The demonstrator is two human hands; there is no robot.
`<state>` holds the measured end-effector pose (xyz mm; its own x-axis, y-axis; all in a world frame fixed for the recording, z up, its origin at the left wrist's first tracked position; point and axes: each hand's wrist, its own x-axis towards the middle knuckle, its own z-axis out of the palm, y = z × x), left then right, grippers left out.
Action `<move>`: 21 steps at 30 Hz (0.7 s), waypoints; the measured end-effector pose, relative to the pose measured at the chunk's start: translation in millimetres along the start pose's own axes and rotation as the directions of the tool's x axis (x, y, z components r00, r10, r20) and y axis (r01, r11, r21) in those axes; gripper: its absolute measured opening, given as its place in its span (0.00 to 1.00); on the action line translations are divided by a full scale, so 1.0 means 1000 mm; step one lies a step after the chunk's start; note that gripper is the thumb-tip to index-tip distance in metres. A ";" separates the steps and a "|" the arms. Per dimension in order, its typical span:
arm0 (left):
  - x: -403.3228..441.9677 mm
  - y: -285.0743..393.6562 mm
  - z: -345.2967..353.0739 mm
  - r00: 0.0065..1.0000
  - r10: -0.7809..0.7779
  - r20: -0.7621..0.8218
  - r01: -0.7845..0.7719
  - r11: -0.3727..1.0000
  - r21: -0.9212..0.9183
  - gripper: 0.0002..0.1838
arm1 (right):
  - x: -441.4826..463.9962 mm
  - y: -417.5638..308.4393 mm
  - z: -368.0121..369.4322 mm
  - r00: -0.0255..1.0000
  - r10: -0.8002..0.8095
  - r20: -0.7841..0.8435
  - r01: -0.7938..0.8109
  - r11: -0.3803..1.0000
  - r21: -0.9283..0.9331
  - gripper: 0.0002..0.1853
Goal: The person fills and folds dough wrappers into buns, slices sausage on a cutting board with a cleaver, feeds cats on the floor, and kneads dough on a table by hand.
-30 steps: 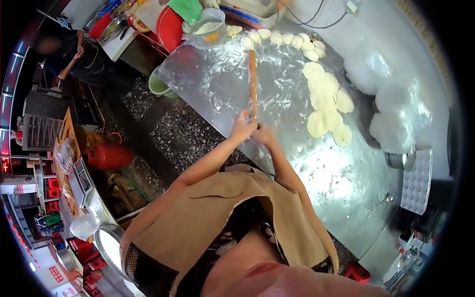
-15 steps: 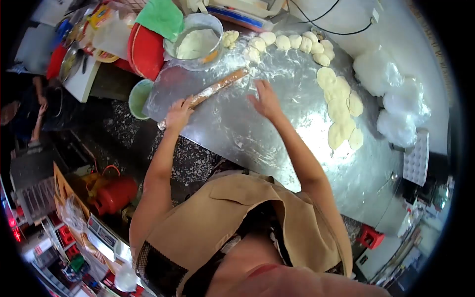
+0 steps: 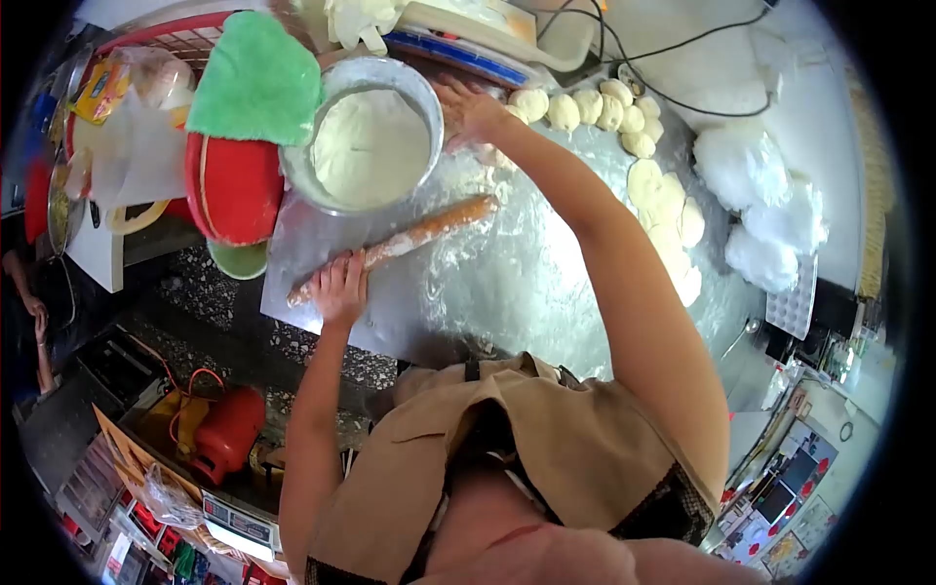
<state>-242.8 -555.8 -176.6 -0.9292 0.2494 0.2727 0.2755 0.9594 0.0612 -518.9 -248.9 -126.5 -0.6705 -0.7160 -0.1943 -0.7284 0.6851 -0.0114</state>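
My left hand (image 3: 341,286) is wrapped around the lower left part of a wooden rolling pin (image 3: 439,222), dusted with flour and lying slantwise on the metal table. My right hand (image 3: 472,114) reaches to the far side of the table, beside the rim of a large bowl of flour (image 3: 434,136). Its fingers are stretched out; whatever lies beneath them is hidden. Just right of that hand begins a curved row of dough balls (image 3: 564,111). Flattened dough rounds (image 3: 666,202) overlap farther right, partly behind my right forearm.
A floured metal table (image 3: 409,312) spreads before me. At left are a red container (image 3: 234,195) with a green cloth (image 3: 255,83) and a green bucket (image 3: 239,259). Clear plastic bags (image 3: 770,210) sit at right. Cables (image 3: 673,109) run at the back. A red gas cylinder (image 3: 230,429) stands lower left.
My right hand has moved from above the table's middle up to the bowl's right side. The left hand stays on the rolling pin. The whole view has shifted, with the bowl appearing larger.
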 end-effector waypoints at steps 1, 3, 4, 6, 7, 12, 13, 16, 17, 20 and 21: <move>0.002 0.000 -0.001 1.000 0.016 -0.013 -0.015 1.000 0.022 0.21 | 0.008 0.003 0.001 1.000 -0.004 0.008 0.004 1.000 0.009 0.54; 0.004 0.000 0.004 1.000 0.011 -0.029 -0.011 1.000 0.014 0.21 | 0.020 0.012 0.011 0.995 -0.095 0.030 0.093 0.993 0.071 0.51; 0.005 0.001 0.005 1.000 0.007 -0.019 -0.007 1.000 -0.011 0.22 | 0.023 0.018 0.021 0.964 -0.181 -0.195 0.187 0.982 0.016 0.41; 0.011 0.002 0.008 1.000 0.016 -0.006 -0.016 1.000 -0.001 0.21 | 0.026 0.017 0.030 0.963 -0.181 -0.202 0.200 0.976 0.081 0.35; 0.013 0.004 0.008 0.999 0.033 -0.018 -0.033 0.999 0.009 0.21 | 0.026 0.012 0.031 0.960 -0.174 -0.218 0.205 0.971 0.125 0.30; 0.027 0.007 0.012 0.988 0.102 0.120 -0.094 0.993 -0.066 0.25 | 0.020 -0.010 0.028 0.977 0.036 -0.212 0.031 0.953 0.302 0.15; 0.028 0.007 0.011 0.986 0.115 0.119 -0.107 0.992 -0.073 0.25 | 0.007 -0.011 0.021 0.959 0.102 -0.263 0.013 0.916 0.401 0.14; 0.029 0.008 0.011 0.981 0.129 0.141 -0.129 0.992 -0.010 0.26 | -0.065 -0.016 -0.008 0.859 0.361 -0.362 -0.060 0.774 0.630 0.13; 0.028 0.007 0.013 0.984 0.111 0.140 -0.112 0.994 0.002 0.26 | -0.107 -0.022 -0.012 0.796 0.471 -0.380 -0.106 0.726 0.679 0.13; 0.023 0.008 0.013 0.985 0.099 0.144 -0.099 0.995 -0.009 0.27 | -0.239 -0.045 0.000 0.537 0.842 -0.039 -0.206 0.176 0.963 0.15; 0.025 0.012 0.012 0.985 0.078 0.154 -0.075 0.997 -0.021 0.28 | -0.283 -0.058 0.008 0.437 0.830 0.346 -0.182 -0.296 0.938 0.17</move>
<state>-265.5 -536.1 -180.7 -0.9318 0.3406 0.1258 0.3498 0.9349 0.0602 -285.8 -84.9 -78.6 -0.8486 0.3022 -0.4342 0.4698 0.0531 -0.8812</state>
